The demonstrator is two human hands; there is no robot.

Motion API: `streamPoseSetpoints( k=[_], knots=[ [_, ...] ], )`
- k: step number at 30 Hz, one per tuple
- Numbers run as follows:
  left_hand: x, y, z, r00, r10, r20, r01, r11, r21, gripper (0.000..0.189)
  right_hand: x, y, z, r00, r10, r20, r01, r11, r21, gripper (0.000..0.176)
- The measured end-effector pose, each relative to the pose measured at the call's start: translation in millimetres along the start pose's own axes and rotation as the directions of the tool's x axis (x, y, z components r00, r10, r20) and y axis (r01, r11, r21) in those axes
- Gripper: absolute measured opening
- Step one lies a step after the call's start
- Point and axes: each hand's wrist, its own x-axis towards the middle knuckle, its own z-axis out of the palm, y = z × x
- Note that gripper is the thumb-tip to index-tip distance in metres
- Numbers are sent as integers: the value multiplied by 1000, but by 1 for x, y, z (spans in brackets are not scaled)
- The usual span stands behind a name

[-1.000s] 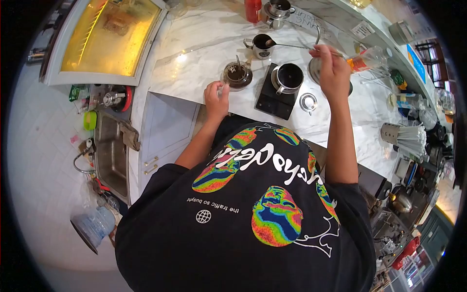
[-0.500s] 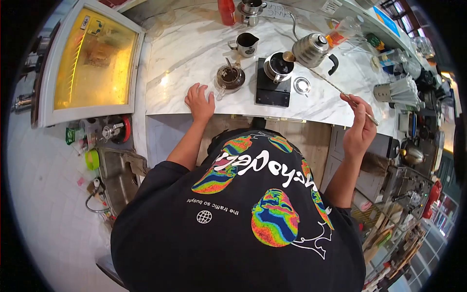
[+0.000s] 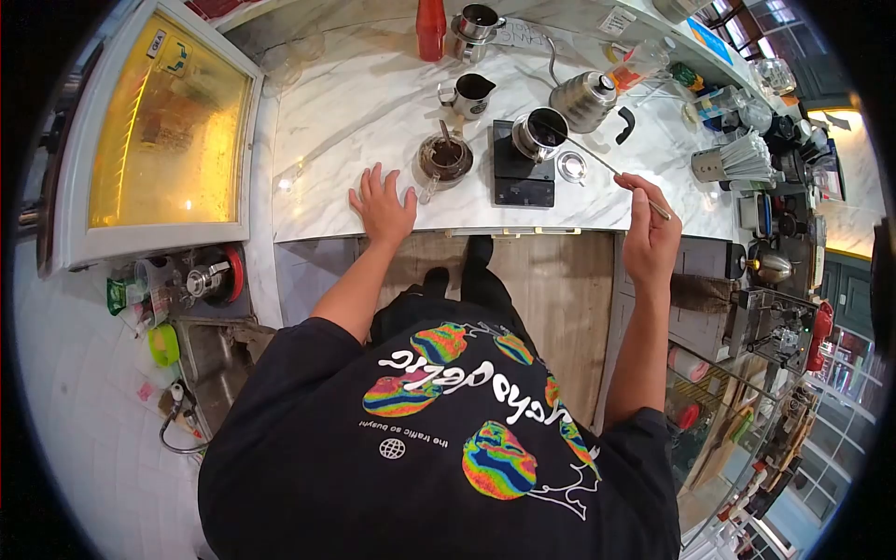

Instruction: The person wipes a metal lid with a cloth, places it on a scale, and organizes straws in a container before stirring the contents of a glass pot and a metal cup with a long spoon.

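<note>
My left hand rests on the marble counter near its front edge, fingers spread and holding nothing. Pinched in my right hand is a long thin bar spoon. Its far end dips into a small metal cup with a dark inside, so the spoon's bowl is hidden. That cup stands on a black scale. To the right of the scale lies a small round metal piece. Closest to my left hand is a glass vessel with dark brown contents and a spoon standing in it.
Behind the cup are a steel pitcher and a gooseneck kettle. A red bottle and a stacked metal dripper stand farther back. Straws fill a holder at right. An open glass-fronted door is at left.
The bar spoon's bowl, seen above the cup's right rim before, is now down inside the cup. My right hand has moved left. My left hand's fingers are spread wider on the counter.
</note>
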Motion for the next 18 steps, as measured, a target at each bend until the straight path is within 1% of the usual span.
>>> streamPoseSetpoints(
  k=[3,6,9,10,13,18],
  knots=[
    [1,0,-2,1000,4,5,-4,1000,3,49,4,-18,1,999,-13,40,17,994,-107,27],
    [1,2,-4,1000,-6,7,6,1000,9,50,11,-24,1,998,-26,51,34,985,-171,27],
    [-1,1,-6,1000,-15,4,15,1000,2,49,15,-23,-5,997,31,70,-16,980,-199,27],
    [-1,1,-5,1000,-18,6,18,1000,8,49,16,-23,-5,996,-39,77,53,980,-191,27],
    [2,1,-7,1000,-11,15,11,1000,-10,49,18,-31,0,991,-71,112,95,968,-230,27],
    [2,2,-9,1000,-7,17,8,1000,-26,47,18,-37,2,993,-72,97,96,956,-278,26]
  ],
)
